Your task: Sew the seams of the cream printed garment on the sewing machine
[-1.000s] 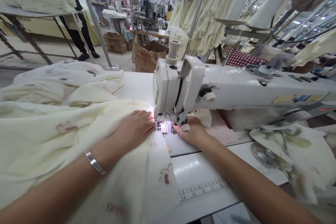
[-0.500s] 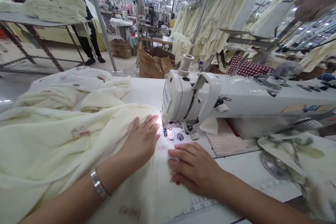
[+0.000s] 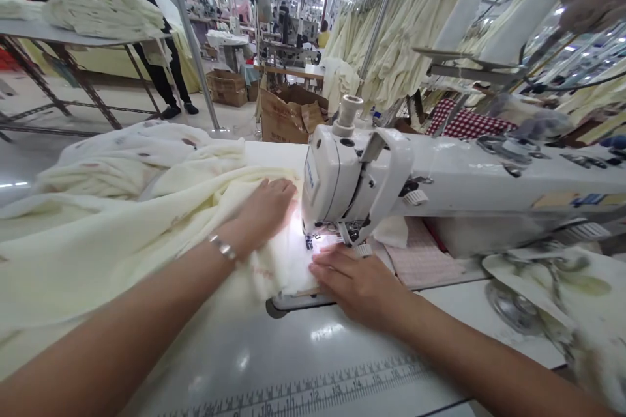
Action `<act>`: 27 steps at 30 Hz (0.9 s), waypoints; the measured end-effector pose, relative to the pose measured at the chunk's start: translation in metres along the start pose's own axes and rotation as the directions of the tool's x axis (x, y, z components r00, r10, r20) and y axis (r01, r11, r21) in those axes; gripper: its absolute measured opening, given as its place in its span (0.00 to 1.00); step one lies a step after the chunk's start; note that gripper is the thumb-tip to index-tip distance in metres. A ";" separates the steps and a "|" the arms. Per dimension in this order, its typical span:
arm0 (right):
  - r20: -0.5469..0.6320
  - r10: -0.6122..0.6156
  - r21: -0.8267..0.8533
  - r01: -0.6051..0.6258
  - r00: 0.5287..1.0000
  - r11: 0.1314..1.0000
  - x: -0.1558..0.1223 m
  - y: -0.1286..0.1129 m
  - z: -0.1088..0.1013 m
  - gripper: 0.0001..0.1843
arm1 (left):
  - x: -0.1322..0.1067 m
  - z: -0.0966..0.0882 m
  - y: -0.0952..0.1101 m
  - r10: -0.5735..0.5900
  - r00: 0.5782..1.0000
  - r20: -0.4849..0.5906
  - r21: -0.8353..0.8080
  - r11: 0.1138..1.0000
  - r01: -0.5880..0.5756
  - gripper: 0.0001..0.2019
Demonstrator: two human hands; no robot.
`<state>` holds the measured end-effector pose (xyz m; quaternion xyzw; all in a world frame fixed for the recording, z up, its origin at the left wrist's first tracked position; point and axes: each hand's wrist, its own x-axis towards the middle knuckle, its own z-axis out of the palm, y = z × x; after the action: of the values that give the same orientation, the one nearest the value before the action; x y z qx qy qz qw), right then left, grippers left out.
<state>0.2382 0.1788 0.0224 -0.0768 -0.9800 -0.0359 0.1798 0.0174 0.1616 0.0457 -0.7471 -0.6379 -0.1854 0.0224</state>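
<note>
My left hand, a metal bracelet on its wrist, is on the cream fabric, left of the white sewing machine head. Its fingers curl down into the cloth; their tips are partly hidden and blurred. My right hand rests with fingers stretched out flat, their tips just right of the presser foot on the lit cloth at the needle area. The fabric, printed with faint reddish figures, runs under the machine head's left side and piles up to the left.
A ruler scale is marked on the table's front edge. White thread cones stand at the upper right. Cardboard boxes and hanging cream garments are behind. At the far left a person handles cloth at another table.
My left hand has moved away from me, taking the fabric with it and baring the table's front and ruler. My right hand has shifted slightly forward, closer to the presser foot.
</note>
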 end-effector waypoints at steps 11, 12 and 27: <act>-0.050 0.039 0.172 -0.030 0.998 0.985 0.014 -0.010 0.009 0.11 | -0.093 -0.005 0.043 0.036 0.998 -0.052 -0.024 0.999 -0.037 0.10; -0.061 0.057 0.158 -0.047 0.997 0.986 0.015 -0.011 0.010 0.11 | -0.090 -0.004 0.041 0.032 0.997 -0.073 -0.028 0.999 -0.034 0.10; -0.017 -0.194 0.015 0.194 0.981 0.981 0.023 -0.011 0.016 0.10 | -0.103 0.004 0.040 0.086 0.995 0.043 -0.035 0.996 -0.084 0.12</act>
<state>0.2097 0.1723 0.0153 0.0208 -0.9817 -0.0457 0.1835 0.0450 0.0585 0.0184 -0.7777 -0.6028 -0.1781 0.0038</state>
